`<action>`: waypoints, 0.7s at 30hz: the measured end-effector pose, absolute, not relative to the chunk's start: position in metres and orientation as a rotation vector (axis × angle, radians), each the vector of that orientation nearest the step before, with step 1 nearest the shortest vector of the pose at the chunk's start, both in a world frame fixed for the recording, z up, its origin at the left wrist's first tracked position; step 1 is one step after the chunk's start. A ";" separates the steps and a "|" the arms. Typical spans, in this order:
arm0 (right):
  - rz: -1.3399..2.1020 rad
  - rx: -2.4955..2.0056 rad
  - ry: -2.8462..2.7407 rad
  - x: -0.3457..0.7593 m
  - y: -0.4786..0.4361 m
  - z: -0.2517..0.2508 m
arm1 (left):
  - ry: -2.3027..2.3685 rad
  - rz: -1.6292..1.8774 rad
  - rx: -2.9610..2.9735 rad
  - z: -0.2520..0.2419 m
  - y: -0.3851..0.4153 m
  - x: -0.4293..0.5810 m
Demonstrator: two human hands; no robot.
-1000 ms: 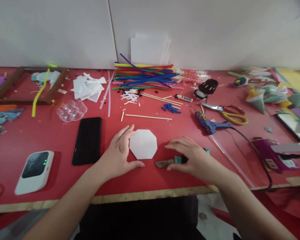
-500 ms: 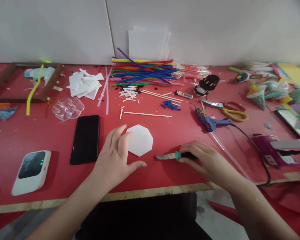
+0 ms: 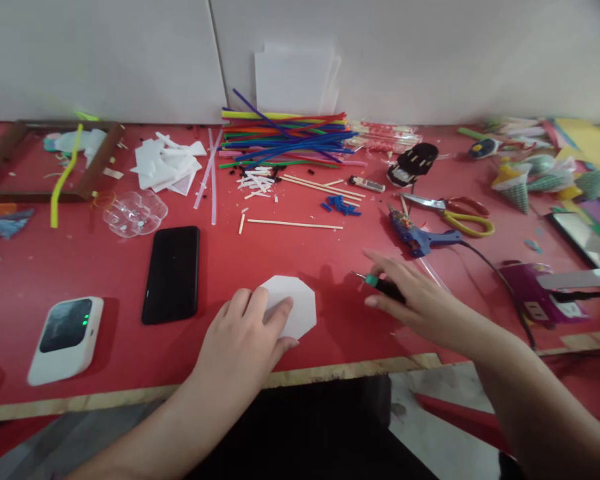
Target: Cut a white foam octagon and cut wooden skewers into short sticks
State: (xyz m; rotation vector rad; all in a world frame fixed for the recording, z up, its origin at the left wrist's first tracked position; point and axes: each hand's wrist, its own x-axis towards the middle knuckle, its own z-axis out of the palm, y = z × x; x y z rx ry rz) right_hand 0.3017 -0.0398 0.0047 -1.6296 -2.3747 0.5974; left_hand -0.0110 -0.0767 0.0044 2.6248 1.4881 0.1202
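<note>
My left hand (image 3: 247, 340) is closed at the left side of a white paper octagon (image 3: 303, 310). Its index finger lies over the paper and its thumb is at the lower edge, so part of the octagon is hidden. To the right, my right hand (image 3: 405, 293) holds a craft knife (image 3: 385, 287) by its dark handle with a green collar. The short blade points left, above the red table (image 3: 340, 347) and apart from the paper. A pale thin stick (image 3: 295, 225) lies beyond the octagon.
A black phone (image 3: 171, 275) and a white device (image 3: 66, 341) lie at the left. Pipe cleaners (image 3: 285, 143) are heaped at the back. On the right are a glue gun (image 3: 423, 237) with its cord, scissors (image 3: 450, 212) and a purple power box (image 3: 537, 293).
My left hand has closed on the paper octagon, which now lies nearer the table's front edge. My right hand has lifted the knife up and to the right.
</note>
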 end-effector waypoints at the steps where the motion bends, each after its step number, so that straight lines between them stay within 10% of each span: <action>1: 0.633 -1.597 -2.402 0.296 -0.038 0.008 | 1.508 0.162 2.643 0.004 -0.079 -0.009; 21: 0.886 -1.358 -2.499 0.243 -0.041 0.012 | 1.213 0.501 2.696 -0.016 -0.071 0.003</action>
